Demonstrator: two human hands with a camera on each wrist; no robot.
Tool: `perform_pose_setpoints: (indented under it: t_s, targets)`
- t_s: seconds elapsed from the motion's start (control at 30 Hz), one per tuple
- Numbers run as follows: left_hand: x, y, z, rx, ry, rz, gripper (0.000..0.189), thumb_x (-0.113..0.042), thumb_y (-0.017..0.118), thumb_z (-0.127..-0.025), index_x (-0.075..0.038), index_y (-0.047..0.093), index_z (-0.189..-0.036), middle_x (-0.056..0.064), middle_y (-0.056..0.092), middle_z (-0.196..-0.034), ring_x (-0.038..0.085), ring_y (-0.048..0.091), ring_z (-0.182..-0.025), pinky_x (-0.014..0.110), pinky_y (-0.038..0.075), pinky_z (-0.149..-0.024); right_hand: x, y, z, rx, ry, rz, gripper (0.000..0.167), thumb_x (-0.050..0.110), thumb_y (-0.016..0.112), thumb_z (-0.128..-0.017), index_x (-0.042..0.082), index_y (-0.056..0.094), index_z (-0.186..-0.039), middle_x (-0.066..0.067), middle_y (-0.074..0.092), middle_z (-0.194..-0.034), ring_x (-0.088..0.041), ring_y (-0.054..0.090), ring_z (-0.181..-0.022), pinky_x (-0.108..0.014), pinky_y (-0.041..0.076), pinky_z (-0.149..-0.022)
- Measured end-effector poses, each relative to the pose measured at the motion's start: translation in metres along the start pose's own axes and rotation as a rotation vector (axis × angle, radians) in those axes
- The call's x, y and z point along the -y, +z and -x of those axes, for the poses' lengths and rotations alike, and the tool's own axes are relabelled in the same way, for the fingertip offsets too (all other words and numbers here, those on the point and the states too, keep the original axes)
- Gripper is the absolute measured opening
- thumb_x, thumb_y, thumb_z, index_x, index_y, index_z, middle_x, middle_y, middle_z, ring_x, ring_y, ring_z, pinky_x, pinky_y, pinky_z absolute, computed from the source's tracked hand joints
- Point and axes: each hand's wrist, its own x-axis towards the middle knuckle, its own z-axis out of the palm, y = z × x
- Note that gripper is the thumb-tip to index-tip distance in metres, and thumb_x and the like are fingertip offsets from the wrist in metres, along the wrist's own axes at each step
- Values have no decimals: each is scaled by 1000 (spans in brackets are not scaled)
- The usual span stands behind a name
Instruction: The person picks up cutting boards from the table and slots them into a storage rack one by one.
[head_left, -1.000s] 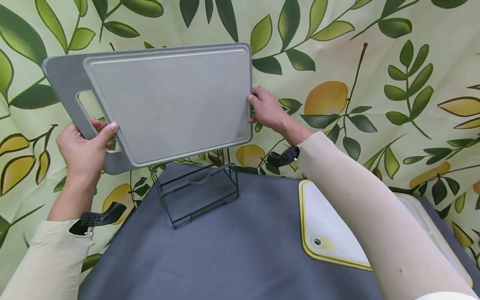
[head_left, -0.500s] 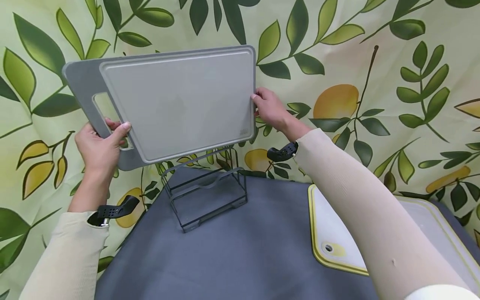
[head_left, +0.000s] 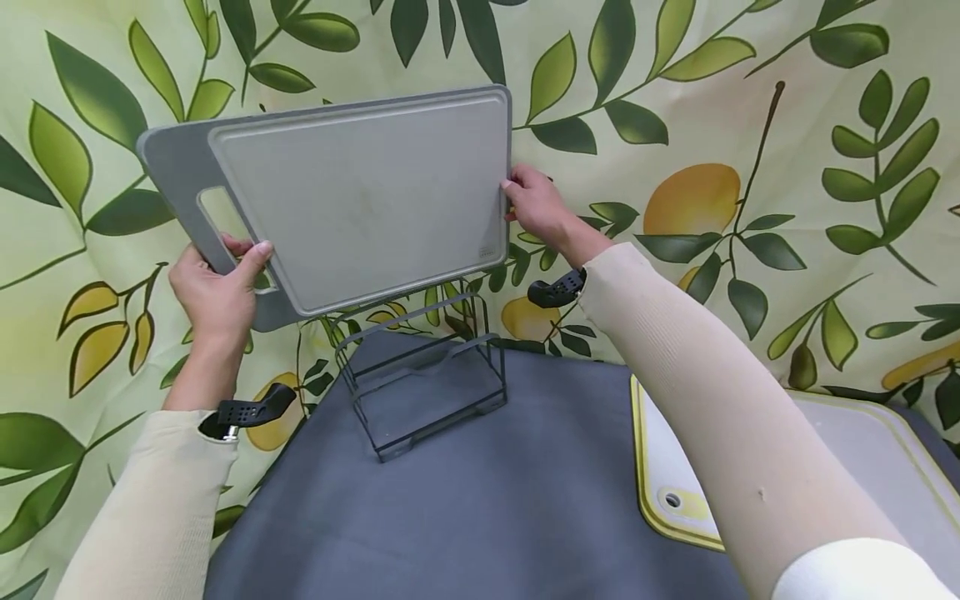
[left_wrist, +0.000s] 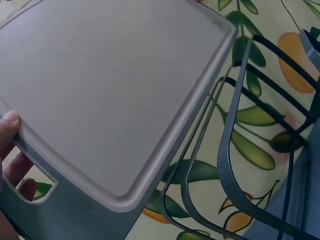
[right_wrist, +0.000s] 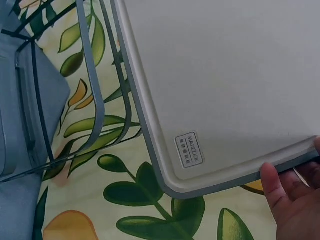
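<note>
Grey cutting board [head_left: 375, 200]: held up off the bench [head_left: 465, 508], above its far left corner. Pale face toward the head camera; right end sits higher than the left, so the long edges slope. Printed label [right_wrist: 189, 150] at the lower right corner of the face.

Left hand [head_left: 217, 287]: grips the handle end. Thumb lies on the front, by the rim of the pale face; fingers curl round from behind and show through the handle slot [left_wrist: 36, 176].

Right hand [head_left: 542, 202]: pinches the short right edge, thumb in front, fingers bent behind.

Rack [left_wrist: 223, 160]: dark wire and flat strips, standing on the bench near the far left corner. Board's lower long edge is just beside its top hoops; cannot tell whether they touch.

White board [head_left: 671, 467]: yellow edging, lies flat toward the right edge of the bench, well apart from the rack. Small round hole at its near left corner. Right sleeve [head_left: 705, 400] crosses in front and hides its middle.

Black wrist mounts on both arms, left [head_left: 257, 407] and right [head_left: 557, 290]. Leaf-and-fruit cloth [head_left: 690, 200] hangs behind the far edge of the bench.
</note>
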Motion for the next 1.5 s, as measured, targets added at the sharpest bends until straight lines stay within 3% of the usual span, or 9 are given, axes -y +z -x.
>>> perform_pose_setpoints:
  t_s: [0.33, 0.53, 0.9, 1.07, 1.3, 1.5]
  targets:
    - [6, 8, -2, 6, 20, 144, 22, -4, 85, -78, -13, 65, -81, -8, 70, -77, 4, 66, -58, 15, 53, -61, -5, 1, -6, -20, 5, -46, 39, 23, 32, -112, 3, 42, -143, -12, 49, -147, -22, 51, -122, -36, 48, -105]
    - [14, 4, 0, -32, 31, 138, 22, -5, 85, -78, -14, 65, -81, -8, 70, -76, 4, 65, -56, 14, 52, -60, -5, 6, -11, -2, -18, -39, 38, 23, 34, -111, 3, 43, -142, -11, 49, -148, -22, 51, -129, -36, 48, -107]
    - [21, 3, -1, -28, 22, 189, 22, -2, 86, -76, -11, 67, -80, -7, 72, -76, 4, 64, -53, 14, 52, -57, -13, 12, -14, 17, -14, -23, 40, 22, 34, -111, 4, 41, -146, -12, 50, -148, -23, 52, -133, -36, 48, -109]
    - [27, 4, 2, -4, -15, 153, 21, -4, 85, -78, -12, 67, -82, -9, 71, -76, 4, 63, -54, 14, 51, -57, -22, 13, -15, 11, -11, -4, 38, 20, 34, -111, 1, 46, -142, -16, 53, -141, -26, 56, -124, -38, 50, -105]
    - [35, 4, 8, 5, -49, 26, 19, -10, 84, -81, -16, 66, -84, -14, 69, -77, 1, 64, -62, 13, 52, -61, -33, 18, -16, 16, 3, -5, 36, 16, 34, -111, -3, 46, -139, -19, 53, -142, -29, 55, -125, -43, 51, -104]
    - [41, 2, 10, 12, -57, -20, 19, -12, 83, -82, -17, 65, -86, -16, 69, -78, -1, 66, -67, 12, 53, -63, -39, 22, -16, 22, -6, -7, 35, 16, 33, -111, -3, 46, -137, -20, 51, -143, -30, 54, -124, -44, 51, -103]
